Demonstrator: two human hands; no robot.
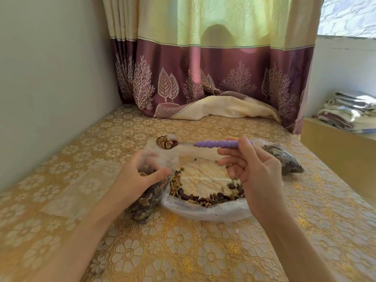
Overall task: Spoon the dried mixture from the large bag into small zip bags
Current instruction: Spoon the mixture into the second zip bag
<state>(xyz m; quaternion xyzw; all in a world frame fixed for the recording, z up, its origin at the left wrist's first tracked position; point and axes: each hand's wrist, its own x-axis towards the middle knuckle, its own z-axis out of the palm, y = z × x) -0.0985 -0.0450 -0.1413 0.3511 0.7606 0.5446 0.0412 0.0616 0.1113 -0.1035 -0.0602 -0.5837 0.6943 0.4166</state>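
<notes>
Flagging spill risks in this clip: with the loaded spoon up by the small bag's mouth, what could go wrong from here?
1. The spoon is heaped and sits at the far edge of the small bag; pieces could fall onto the table.
2. The left hand grips the bag low, so its soft mouth may fold shut.
3. The right hand holds the handle near its end, so tilting may be unsteady.

A right hand (254, 169) holds a heaped purple-handled spoon (203, 143) over a small zip bag (150, 180) gripped by the left hand (138, 180); the large bag (205, 210) lies open at its three o'clock.
</notes>
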